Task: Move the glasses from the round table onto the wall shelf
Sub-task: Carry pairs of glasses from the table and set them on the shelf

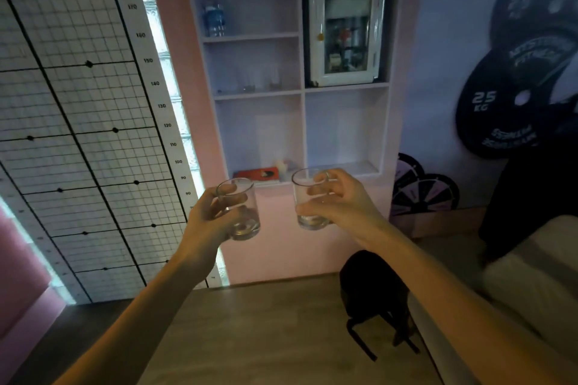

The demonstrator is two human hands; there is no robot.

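Observation:
I hold two clear empty glasses out in front of me, both upright. My left hand [208, 220] grips one glass [242, 216] around its side. My right hand [336, 198] grips the other glass [305, 197] from the right. Ahead is the white wall shelf [301, 94], a recessed unit with several compartments. Its middle left compartment holds two or three clear glasses [250, 84], faint and hard to make out. Both held glasses hang below the lowest compartments, short of the shelf. The round table is out of view.
A water bottle [214, 17] stands in the top left compartment. A small white cabinet [345, 30] fills the top right one. A red book [258, 173] lies in the bottom left. A black backpack [373, 297] sits on the floor beside a beige seat [531, 275].

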